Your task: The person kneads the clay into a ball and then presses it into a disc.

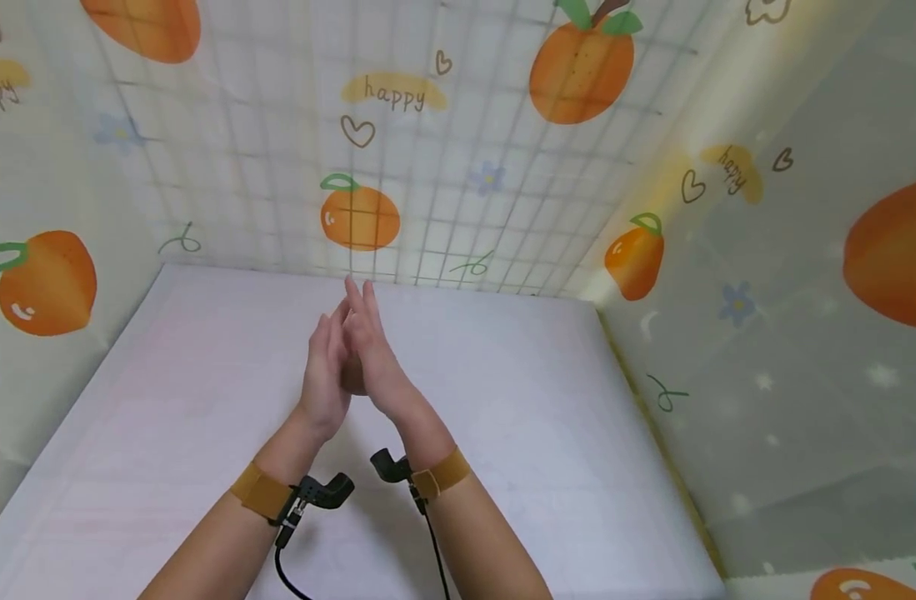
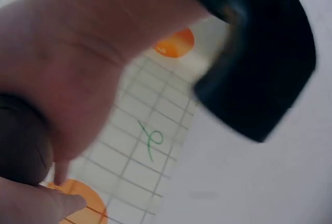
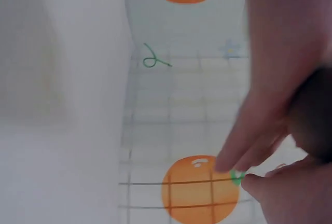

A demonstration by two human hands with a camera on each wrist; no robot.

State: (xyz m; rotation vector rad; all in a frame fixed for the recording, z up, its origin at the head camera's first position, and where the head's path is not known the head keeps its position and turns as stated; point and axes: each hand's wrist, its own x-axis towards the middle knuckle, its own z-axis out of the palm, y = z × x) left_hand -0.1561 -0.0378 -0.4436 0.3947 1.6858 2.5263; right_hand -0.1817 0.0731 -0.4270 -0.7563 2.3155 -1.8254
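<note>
A dark brown rounded lump (image 1: 355, 377), like a ball of clay, sits between the palms of both hands. My left hand (image 1: 324, 379) lies against its left side, fingers straight and pointing away. Against the other side presses my right hand (image 1: 380, 362), its fingers also extended, with the fingertips of the two hands close together. In the left wrist view the lump (image 2: 22, 141) has a smooth surface with fine creases. Much of it is hidden behind the palms. The right wrist view shows its dark edge (image 3: 315, 115) between the hands.
Below the hands is a white tabletop (image 1: 540, 433). Behind it hangs a fruit-printed sheet (image 1: 442, 225) over a wire grid, and a similar printed sheet (image 1: 788, 400) stands on the right. Each wrist has a brown strap (image 1: 262, 492) with a black camera (image 1: 326, 490) and cable.
</note>
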